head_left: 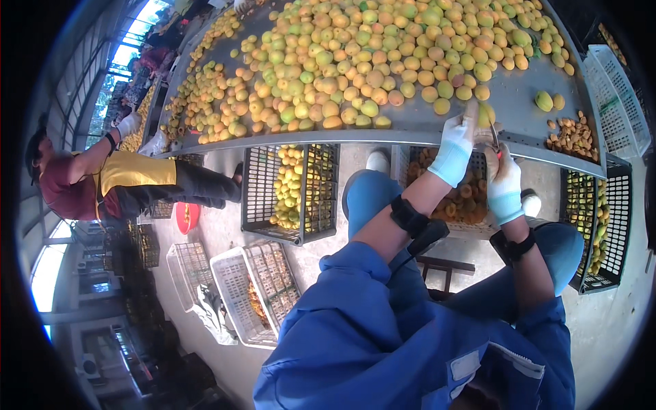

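Note:
At the near edge of a grey metal table, my left hand in a white glove pinches a yellow-green apricot. My right hand, gloved too, grips a small knife, its blade against the fruit's right side and a bit of red handle showing. How deep the blade sits cannot be made out. Beyond my hands spreads a large heap of yellow, orange and green apricots. Below them, partly behind my left arm, a crate holds apricot halves.
Brown pits lie at the table's right end. Black crates of apricots stand on both sides of my knees. White crates and a red tub are on the floor at left, where another person works.

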Motion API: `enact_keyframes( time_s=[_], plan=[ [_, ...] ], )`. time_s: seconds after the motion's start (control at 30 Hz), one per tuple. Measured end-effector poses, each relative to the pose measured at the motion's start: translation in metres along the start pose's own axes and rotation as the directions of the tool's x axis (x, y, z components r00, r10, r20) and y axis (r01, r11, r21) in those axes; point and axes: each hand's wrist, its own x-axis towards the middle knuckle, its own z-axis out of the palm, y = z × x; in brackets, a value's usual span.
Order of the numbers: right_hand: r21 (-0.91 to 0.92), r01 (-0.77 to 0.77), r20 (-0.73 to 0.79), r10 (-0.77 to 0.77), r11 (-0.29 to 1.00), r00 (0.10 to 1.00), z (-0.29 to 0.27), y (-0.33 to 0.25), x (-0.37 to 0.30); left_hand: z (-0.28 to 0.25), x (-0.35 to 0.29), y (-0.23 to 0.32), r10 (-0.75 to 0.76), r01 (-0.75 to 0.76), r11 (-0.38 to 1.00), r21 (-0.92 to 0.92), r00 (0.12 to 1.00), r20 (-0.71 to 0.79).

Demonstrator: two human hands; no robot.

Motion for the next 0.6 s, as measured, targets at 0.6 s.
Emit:
enact_keyframes(
  time_s=[0.6],
  plan=[
    [0.038,-0.067,-0.033,0.069,0.997,0.997,0.009,0.009,0.004,0.007,0.005,-0.007,0.142,-0.138,0.989,0.053,0.988,-0.067]
  ],
)
